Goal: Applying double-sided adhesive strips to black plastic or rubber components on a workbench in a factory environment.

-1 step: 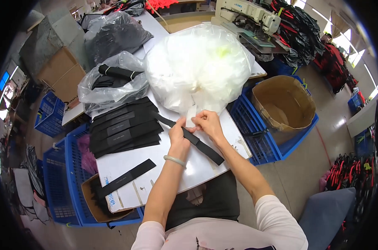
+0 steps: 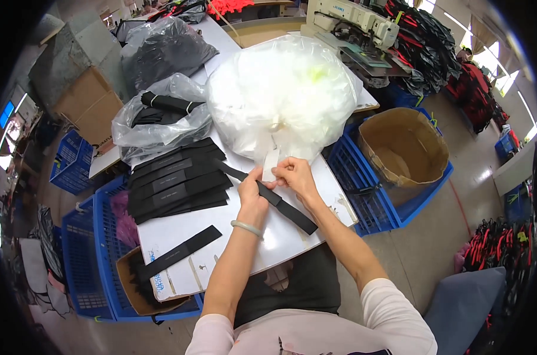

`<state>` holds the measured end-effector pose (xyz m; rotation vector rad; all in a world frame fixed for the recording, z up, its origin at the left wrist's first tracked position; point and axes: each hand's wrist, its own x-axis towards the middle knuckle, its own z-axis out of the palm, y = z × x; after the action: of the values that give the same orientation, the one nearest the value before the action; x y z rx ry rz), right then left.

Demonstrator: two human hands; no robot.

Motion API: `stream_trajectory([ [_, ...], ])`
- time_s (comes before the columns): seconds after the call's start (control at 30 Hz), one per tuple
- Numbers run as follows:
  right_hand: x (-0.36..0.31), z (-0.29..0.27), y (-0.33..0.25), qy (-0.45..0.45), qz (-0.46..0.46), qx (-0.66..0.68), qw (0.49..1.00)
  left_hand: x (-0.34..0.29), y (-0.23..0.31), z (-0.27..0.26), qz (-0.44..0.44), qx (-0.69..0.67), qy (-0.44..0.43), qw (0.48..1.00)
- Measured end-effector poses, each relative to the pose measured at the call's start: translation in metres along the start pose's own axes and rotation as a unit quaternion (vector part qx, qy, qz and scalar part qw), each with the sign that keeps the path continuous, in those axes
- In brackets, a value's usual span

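A black fabric strap [image 2: 292, 215] runs slantwise across the white table, with my left hand [image 2: 253, 186] closed around its middle part. My right hand [image 2: 294, 176] is beside it, thumb and fingers pinched on a small white strip [image 2: 271, 161] that stands up between both hands. My left fingertips also meet the strip's lower end. Just beyond the hands bulges a large clear plastic bag [image 2: 280, 89] full of white material. To the left lie several stacked black straps [image 2: 174, 180] in overlapping rows. One separate black strap [image 2: 182, 251] lies at the table's near left corner.
Left of the big bag, an open plastic bag [image 2: 126, 133] holds rolled black straps. Blue crates flank the table; the right one [image 2: 363, 186] stands by a large cardboard box [image 2: 393, 142], the left one [image 2: 86, 260] holds another box. A sewing machine [image 2: 357, 23] stands at the far right.
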<state>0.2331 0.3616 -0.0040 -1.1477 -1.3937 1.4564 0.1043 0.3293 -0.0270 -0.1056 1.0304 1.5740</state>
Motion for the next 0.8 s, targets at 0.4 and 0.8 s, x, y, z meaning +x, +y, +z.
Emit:
stream_trajectory([
  [0.4, -0.08, -0.002, -0.05, -0.053, -0.372, -0.344, 0.861, -0.121, 0.008, -0.017, 0.183, 0.152, -0.164, 0.957],
  [0.8, -0.088, -0.028, -0.071, -0.256, -0.236, -0.172, 0.921, -0.126, 0.02, -0.041, 0.107, 0.13, -0.326, 0.93],
])
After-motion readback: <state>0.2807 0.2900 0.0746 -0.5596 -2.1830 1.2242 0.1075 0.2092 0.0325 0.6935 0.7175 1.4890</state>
